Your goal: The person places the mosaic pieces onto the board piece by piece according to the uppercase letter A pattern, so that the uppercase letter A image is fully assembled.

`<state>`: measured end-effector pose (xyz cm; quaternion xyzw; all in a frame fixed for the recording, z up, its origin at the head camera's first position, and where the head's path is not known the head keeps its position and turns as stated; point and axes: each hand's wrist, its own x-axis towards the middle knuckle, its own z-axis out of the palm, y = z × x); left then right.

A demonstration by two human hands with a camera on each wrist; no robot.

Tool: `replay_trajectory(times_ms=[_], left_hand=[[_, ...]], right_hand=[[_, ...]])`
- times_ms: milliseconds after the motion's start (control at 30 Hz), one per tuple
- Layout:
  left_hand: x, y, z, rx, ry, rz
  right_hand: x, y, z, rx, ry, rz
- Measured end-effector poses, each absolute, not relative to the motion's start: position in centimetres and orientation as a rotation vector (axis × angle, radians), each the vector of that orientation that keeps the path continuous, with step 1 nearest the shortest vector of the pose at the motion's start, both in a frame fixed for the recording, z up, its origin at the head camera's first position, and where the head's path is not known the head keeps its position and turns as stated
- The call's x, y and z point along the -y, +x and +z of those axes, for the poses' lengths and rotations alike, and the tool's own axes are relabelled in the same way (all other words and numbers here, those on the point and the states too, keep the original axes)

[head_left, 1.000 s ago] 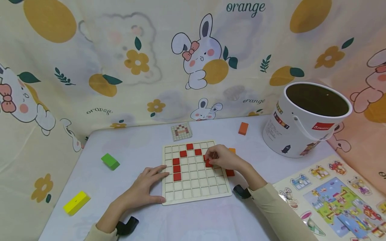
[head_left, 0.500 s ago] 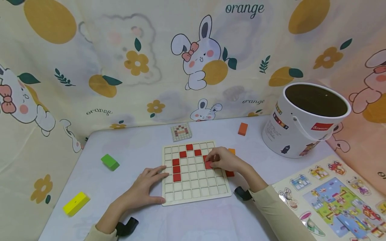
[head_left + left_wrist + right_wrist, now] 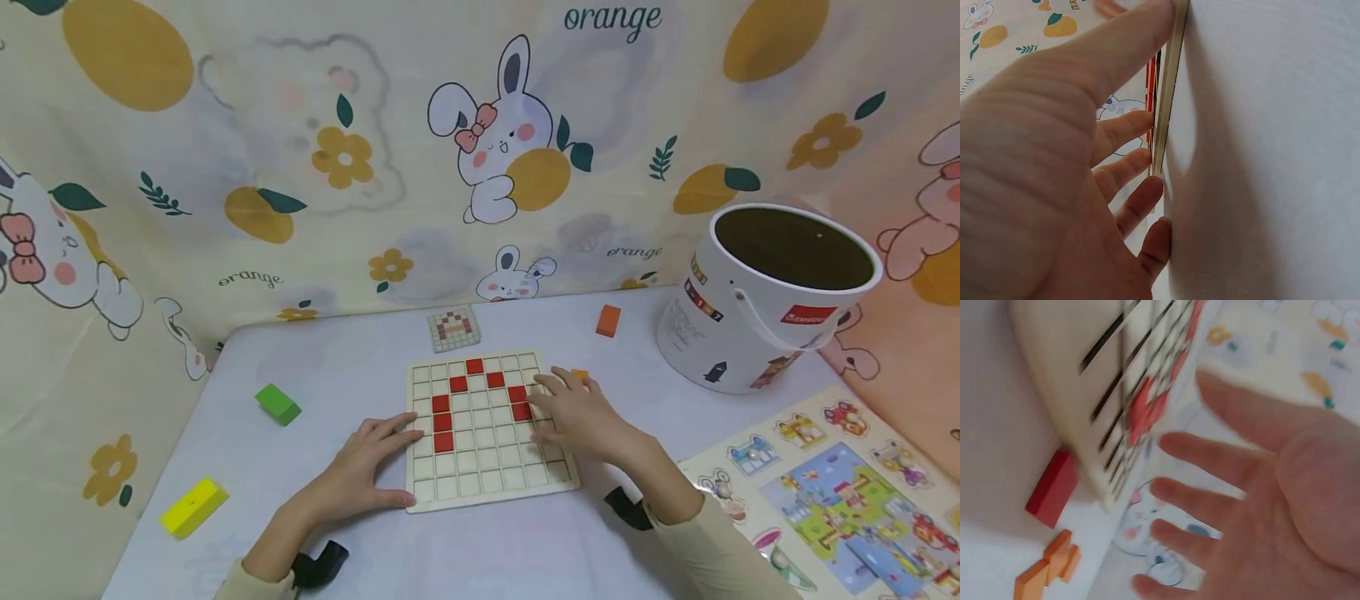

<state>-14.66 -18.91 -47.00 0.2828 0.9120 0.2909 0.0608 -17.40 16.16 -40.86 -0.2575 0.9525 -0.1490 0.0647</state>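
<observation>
A bucket (image 3: 742, 333), dark inside, stands frame right; top-frame cloth (image 3: 420, 133) reads "orange". Mid-frame, the relaxed left hand (image 3: 362, 463) touches a red-tiled board (image 3: 480, 458); the right hand (image 3: 582, 417) is spread loose.

cream gridded board (image 3: 480, 437), red tiles (image 3: 442, 422)

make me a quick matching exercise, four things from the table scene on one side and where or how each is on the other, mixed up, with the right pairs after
1. left hand
2. small card
3. right hand
4. white bucket

A. fingers spread by the right side of the grid board, holding nothing
B. at the right, beyond the picture puzzle
C. fingertips against the grid board's left edge
D. just beyond the grid board's far edge

Pairs: 1-C, 2-D, 3-A, 4-B
</observation>
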Motion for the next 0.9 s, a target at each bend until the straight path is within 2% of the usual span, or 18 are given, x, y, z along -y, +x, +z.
replay_trajectory(times_ms=[167,467,900], left_hand=[[18.8,-14.7,-46.9,-2.748,0.842,0.881],[18.9,-14.7,-46.9,-2.749,0.841,0.868],[18.9,-14.7,-46.8,-2.751,0.840,0.861]], right_hand=[[-17.3,-15.5,-40.6,-2.849,-0.757,-0.435],[-20.0,-17.2,-43.0,-2.762,-0.696,-0.848],[-20.6,-17.6,-43.5,-2.745,-0.630,-0.899]])
